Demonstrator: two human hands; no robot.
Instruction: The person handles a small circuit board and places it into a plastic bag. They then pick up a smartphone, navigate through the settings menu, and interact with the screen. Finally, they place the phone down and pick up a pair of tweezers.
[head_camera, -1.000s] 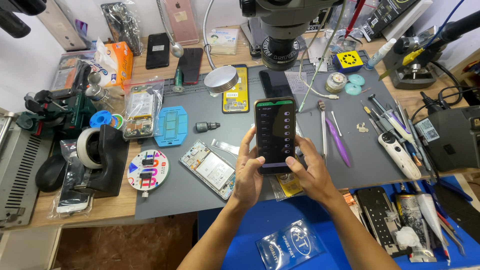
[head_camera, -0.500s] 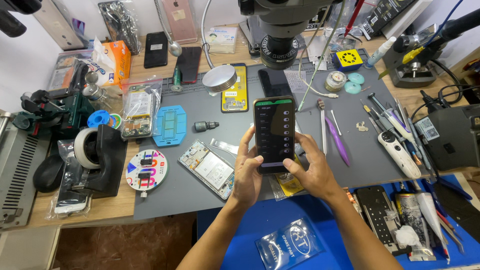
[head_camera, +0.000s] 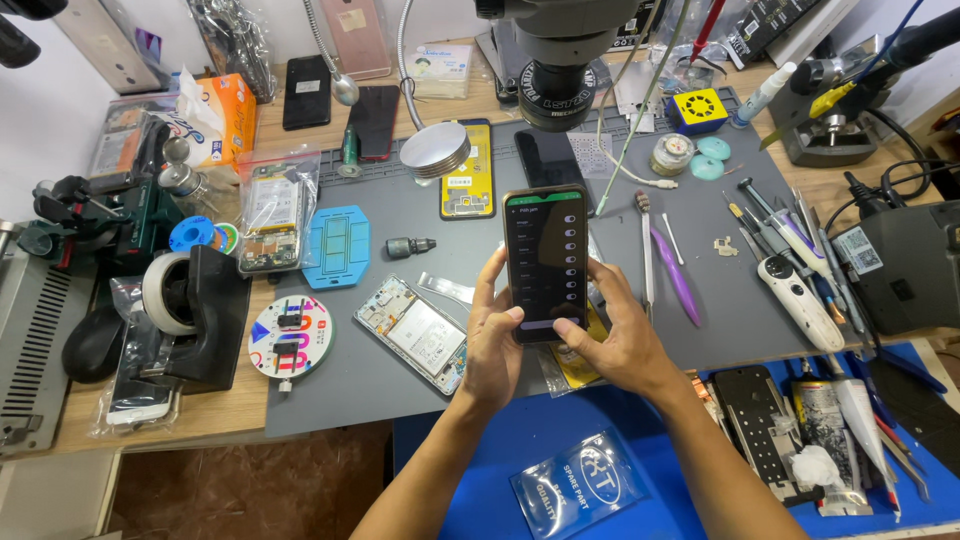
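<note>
Both hands hold a dark smartphone (head_camera: 545, 262) upright over the grey work mat (head_camera: 400, 380), its screen lit with a list of rows. My left hand (head_camera: 492, 345) grips its left edge and lower back, the thumb lying on the screen's lower left. My right hand (head_camera: 612, 335) supports the right edge, thumb resting near the bottom of the screen. An opened phone body (head_camera: 412, 333) showing its battery lies on the mat just left of my left hand.
A microscope head (head_camera: 560, 60) hangs above the mat, with a round lamp (head_camera: 435, 150) to its left. Screwdrivers and tweezers (head_camera: 790, 250) lie at the right. A tape dispenser (head_camera: 190, 305) and a round parts disc (head_camera: 290, 337) sit at the left. A clear plastic packet (head_camera: 585, 487) lies on the blue surface.
The phone and both hands stay in nearly the same place. The right thumb has shifted slightly on the lower screen.
</note>
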